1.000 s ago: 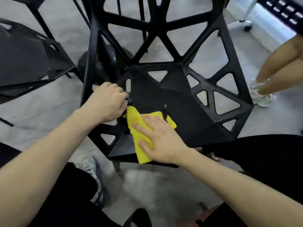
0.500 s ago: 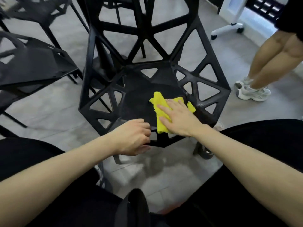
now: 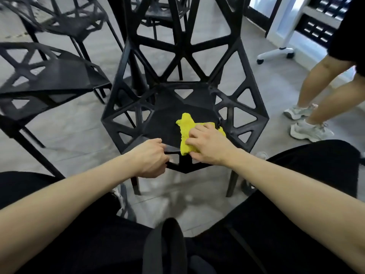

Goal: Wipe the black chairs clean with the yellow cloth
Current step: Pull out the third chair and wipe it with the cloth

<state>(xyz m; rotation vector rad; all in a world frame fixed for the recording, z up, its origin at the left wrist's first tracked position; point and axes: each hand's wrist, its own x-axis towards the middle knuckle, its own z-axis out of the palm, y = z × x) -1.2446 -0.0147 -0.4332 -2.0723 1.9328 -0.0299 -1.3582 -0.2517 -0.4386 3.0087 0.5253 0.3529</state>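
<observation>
Nearest us, our left hand (image 3: 149, 158) curls round the front edge of the black chair (image 3: 164, 125), gripping the frame to keep it from sliding. Just beside it, our right hand (image 3: 209, 146) lies on the yellow cloth (image 3: 186, 128) with fingers mostly straight, pressing it against the front right part of the seat. We judge we are midway through wiping this seat. To do it well, we should keep the palm flat for even pressure, work in overlapping strokes from the front edge toward the back, and run a fold of cloth along the bars around the triangular openings, where dust likely gathers. Our left hand should hold firm so the chair does not shift under the push. Further back rises the open-lattice backrest (image 3: 177, 48), which we think needs wiping next. To the left stands a second black chair (image 3: 49, 80), with a third chair (image 3: 65, 22) behind it, and at far right another person's legs (image 3: 316, 91) stand on the grey floor (image 3: 65, 131)
</observation>
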